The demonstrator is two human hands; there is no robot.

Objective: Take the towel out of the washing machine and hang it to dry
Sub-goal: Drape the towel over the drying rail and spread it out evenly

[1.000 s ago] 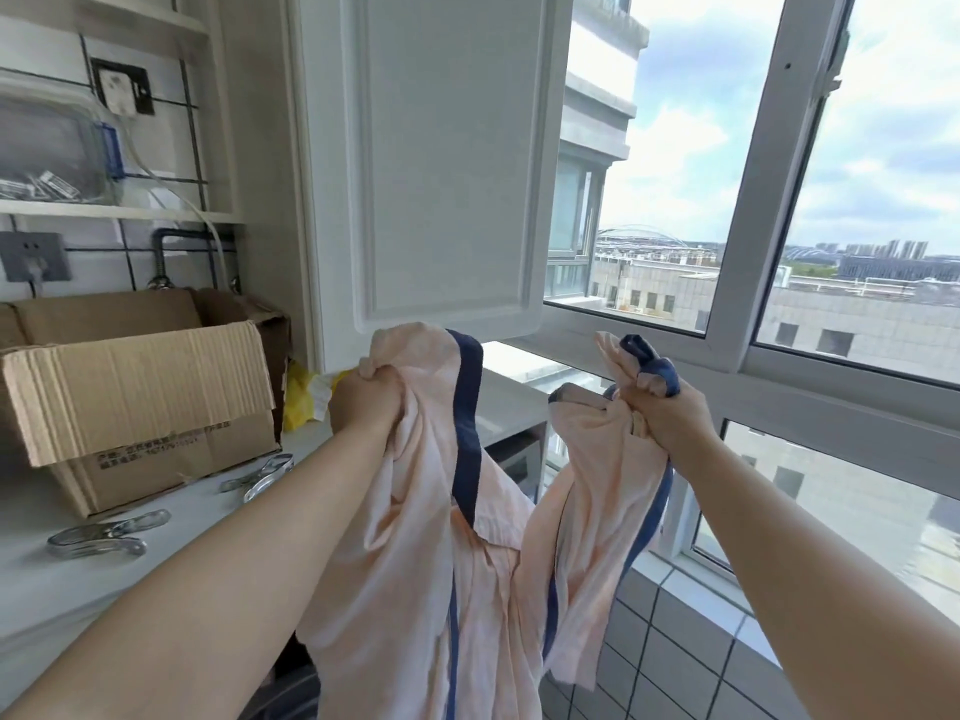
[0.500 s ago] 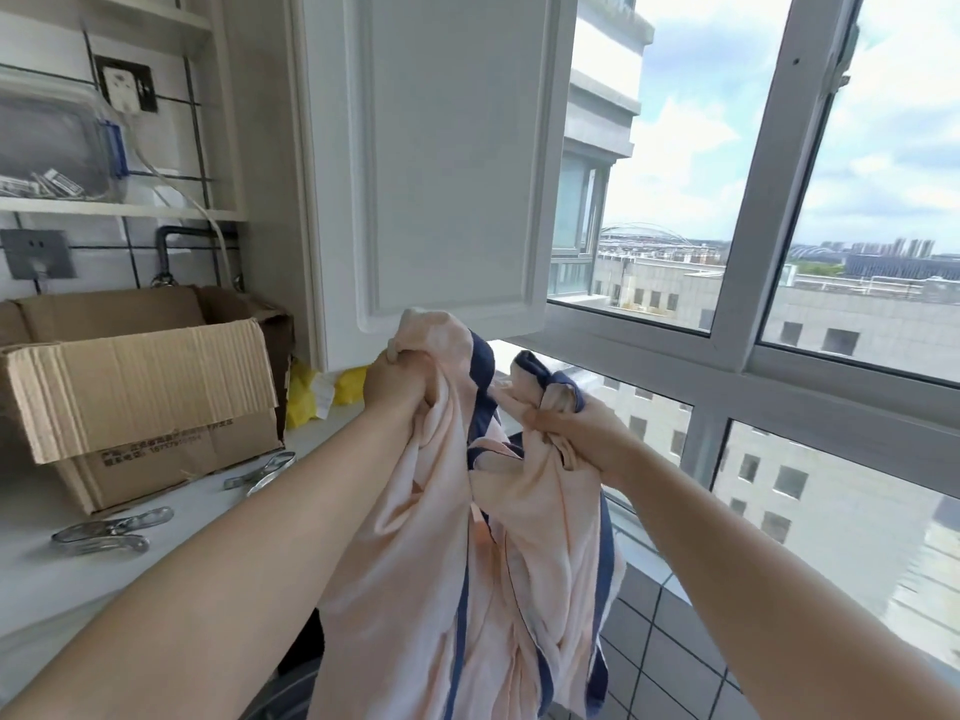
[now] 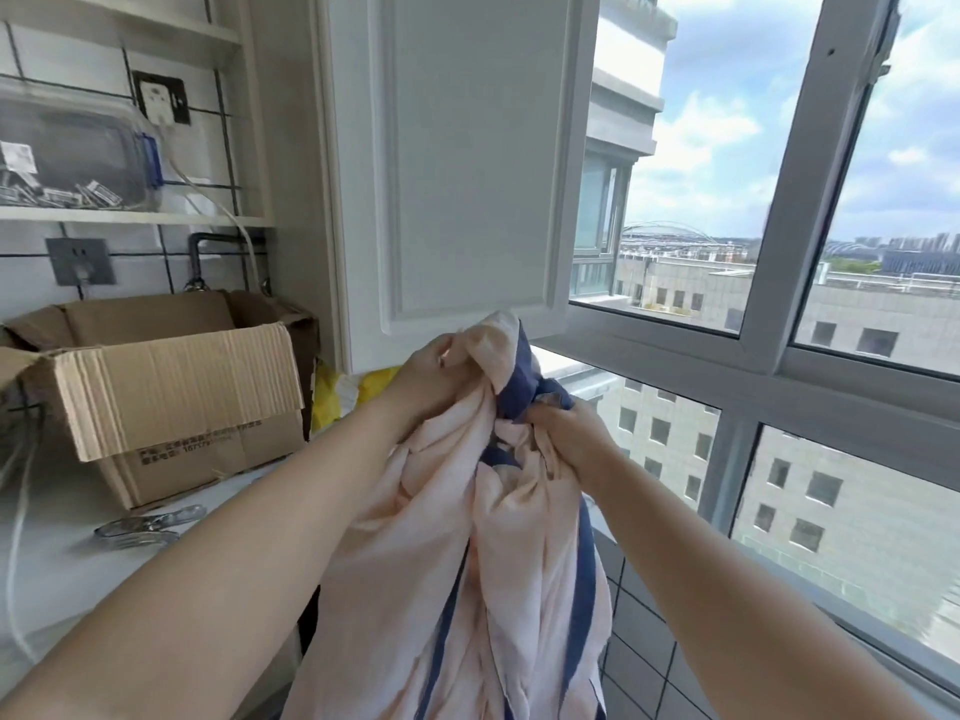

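A pale pink towel [image 3: 415, 553] with dark blue stripes hangs bunched in front of me, below a white cabinet door. My left hand [image 3: 431, 379] grips its upper edge at the top of the bunch. My right hand [image 3: 569, 439] grips the cloth just to the right and a little lower, beside a blue stripe. Both hands are close together, almost touching. The towel's lower part runs out of the bottom of the view. The washing machine is not visible.
An open cardboard box [image 3: 171, 392] stands on the white counter [image 3: 62, 569] at left, with metal clips [image 3: 143, 524] lying before it. A white cabinet door [image 3: 467, 158] hangs right above my hands. A large window [image 3: 769, 314] fills the right side, with tiled wall below it.
My hands, held apart with the towel spread between them a second ago, have come together. The towel is now gathered into one bunch.
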